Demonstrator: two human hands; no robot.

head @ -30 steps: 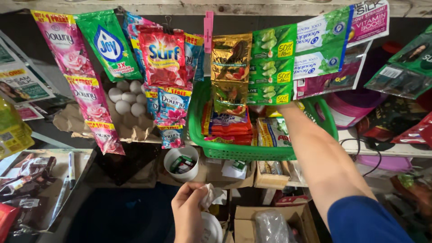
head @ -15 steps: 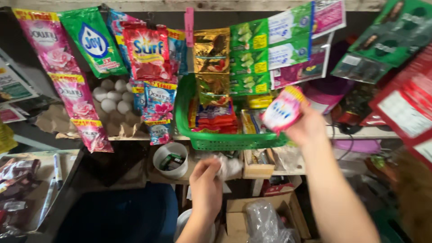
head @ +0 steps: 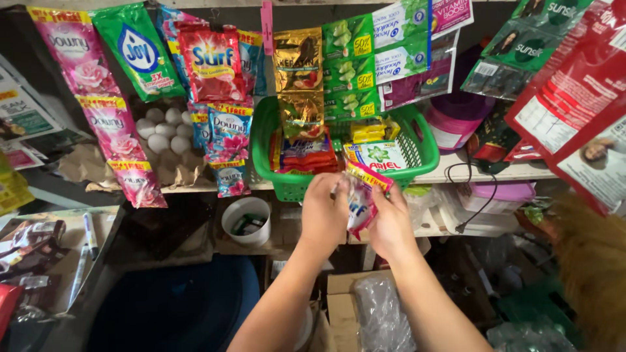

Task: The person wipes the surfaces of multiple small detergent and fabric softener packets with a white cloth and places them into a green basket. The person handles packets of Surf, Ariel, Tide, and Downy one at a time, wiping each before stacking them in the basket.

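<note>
While both hands meet just below the green basket (head: 287,189), the pink sachet (head: 360,203) sits between them, long axis tilted upright. Right hand (head: 391,225) fingers pinch its right edge; left hand (head: 324,214) fingers close on its left edge, equally near.

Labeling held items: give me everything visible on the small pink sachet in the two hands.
The small pink glossy plastic sachet has a yellow-and-red band along its top edge and blue lettering on a white patch. It looks soft and crinkled, tilted, held in front of the green plastic basket. The left hand and right hand pinch it from either side; its lower part is hidden.
</note>
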